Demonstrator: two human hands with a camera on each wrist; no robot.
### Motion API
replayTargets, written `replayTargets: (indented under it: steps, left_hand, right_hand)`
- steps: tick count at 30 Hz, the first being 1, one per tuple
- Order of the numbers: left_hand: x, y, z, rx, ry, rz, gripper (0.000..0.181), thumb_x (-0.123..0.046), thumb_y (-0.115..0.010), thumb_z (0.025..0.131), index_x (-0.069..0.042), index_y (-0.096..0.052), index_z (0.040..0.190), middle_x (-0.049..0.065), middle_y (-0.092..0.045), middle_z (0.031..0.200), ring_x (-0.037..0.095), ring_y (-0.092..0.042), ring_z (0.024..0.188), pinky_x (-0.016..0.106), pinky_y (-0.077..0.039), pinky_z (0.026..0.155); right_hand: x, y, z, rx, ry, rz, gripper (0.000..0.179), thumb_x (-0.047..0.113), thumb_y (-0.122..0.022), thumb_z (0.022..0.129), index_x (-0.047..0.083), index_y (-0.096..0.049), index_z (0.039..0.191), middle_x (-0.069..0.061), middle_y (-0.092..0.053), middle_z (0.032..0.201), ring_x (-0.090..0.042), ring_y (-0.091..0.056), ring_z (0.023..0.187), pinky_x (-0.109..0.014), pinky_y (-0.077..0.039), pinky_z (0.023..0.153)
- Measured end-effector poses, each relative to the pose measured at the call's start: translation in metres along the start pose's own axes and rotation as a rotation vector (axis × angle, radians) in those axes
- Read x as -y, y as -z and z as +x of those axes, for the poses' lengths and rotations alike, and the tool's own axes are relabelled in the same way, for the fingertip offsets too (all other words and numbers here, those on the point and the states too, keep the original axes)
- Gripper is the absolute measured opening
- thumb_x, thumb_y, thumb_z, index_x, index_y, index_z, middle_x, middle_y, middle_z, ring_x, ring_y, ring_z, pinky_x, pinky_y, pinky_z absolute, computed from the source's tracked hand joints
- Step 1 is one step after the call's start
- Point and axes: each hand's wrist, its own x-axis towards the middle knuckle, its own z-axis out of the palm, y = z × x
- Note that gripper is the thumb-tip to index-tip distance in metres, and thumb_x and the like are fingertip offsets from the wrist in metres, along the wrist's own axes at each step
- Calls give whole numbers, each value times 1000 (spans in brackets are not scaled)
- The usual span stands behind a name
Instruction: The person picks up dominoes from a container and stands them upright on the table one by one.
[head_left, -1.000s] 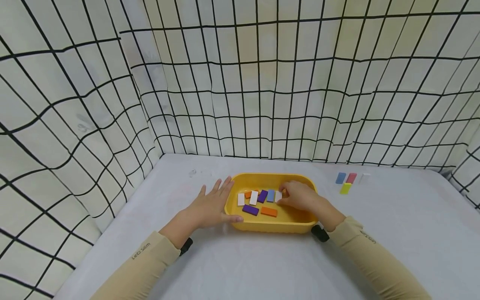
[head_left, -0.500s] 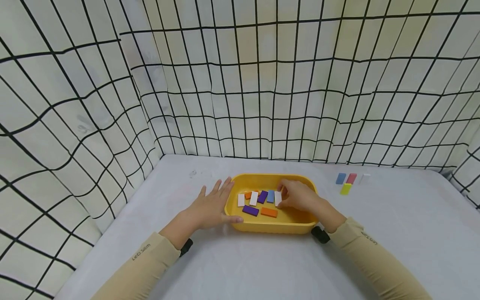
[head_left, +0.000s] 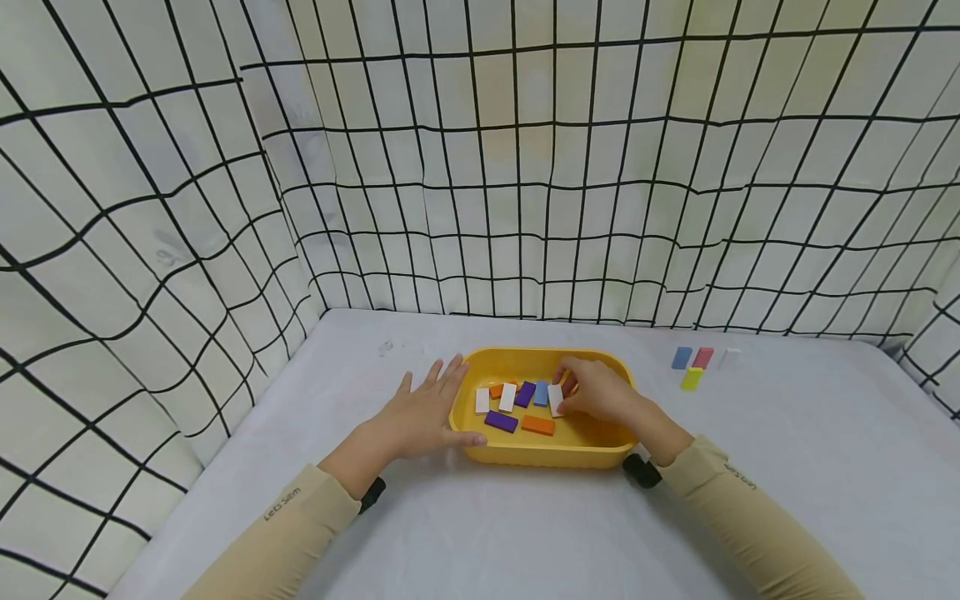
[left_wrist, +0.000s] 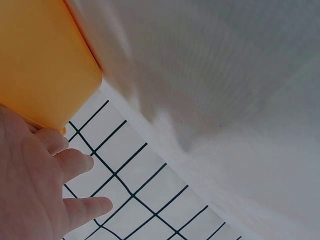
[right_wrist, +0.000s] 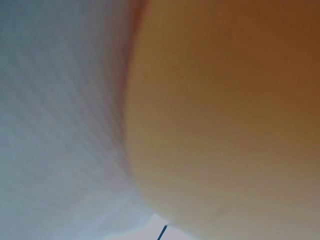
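Note:
A yellow tray (head_left: 517, 454) on the table holds several small flat blocks, among them a purple block (head_left: 501, 421), an orange block (head_left: 537, 424) and a blue block (head_left: 541, 393). My right hand (head_left: 600, 392) reaches in over the tray's right side, thumb and index finger curled at a white block (head_left: 555, 400), pinching it at its right edge. With fingers spread, my left hand (head_left: 423, 412) rests against the tray's left rim, thumb by the front corner. The left wrist view shows those fingers touching the tray wall (left_wrist: 45, 60); only the tray's outside (right_wrist: 225, 125) fills the right wrist view.
Right of the tray, on the white tabletop (head_left: 480, 533), lie a blue piece (head_left: 681, 357), a pink piece (head_left: 702, 357), a yellow piece (head_left: 692, 378) and a white piece (head_left: 730, 358). A black net (head_left: 555, 183) over white cloth encloses the back and sides.
The white block at my right fingers has shifted slightly toward me and tilted a little, and more of it shows. The right fingers moved slightly left. The left hand stays in place.

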Motion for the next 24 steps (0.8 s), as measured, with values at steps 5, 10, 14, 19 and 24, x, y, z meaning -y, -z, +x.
replayTargets:
  steps: [5,10,14,19,24]
  left_hand:
    - [0,0,0,-3,-1,2,116,-73,-63,87,-6,-9,165,8,-2,172,35,-2,157,68,0,119]
    - [0,0,0,-3,-2,7,116,-74,-62,87,-6,-9,165,9,-2,172,35,-2,157,68,-1,119]
    - [0,0,0,-4,-3,6,116,-74,-62,87,-6,-9,165,8,-2,172,35,-2,157,68,-1,119]
    - [1,-1,1,-5,-5,21,116,-75,-61,87,-6,-9,165,8,-2,172,35,-2,157,68,-1,119]
    - [2,-2,0,-5,-10,30,117,-76,-60,87,-5,-8,165,9,-2,172,36,-3,156,68,-1,119]
  right_hand:
    - [-3,1,1,-10,17,37,25,3,-81,88,7,-64,106,-4,-66,90,-20,-61,83,-34,-55,80]
    - [-3,3,0,-21,26,67,20,0,-78,89,6,-66,104,-5,-68,91,-19,-63,82,-31,-57,76]
    - [-2,5,-1,-27,22,90,18,-1,-76,90,5,-67,104,-6,-68,91,-18,-65,77,-29,-59,72]
    - [0,7,-4,-28,29,129,16,-3,-74,91,3,-66,104,-7,-67,88,-17,-66,71,-28,-60,67]
    - [1,10,-11,-40,38,173,16,-4,-73,92,3,-66,105,-9,-69,91,-19,-69,73,-30,-61,69]
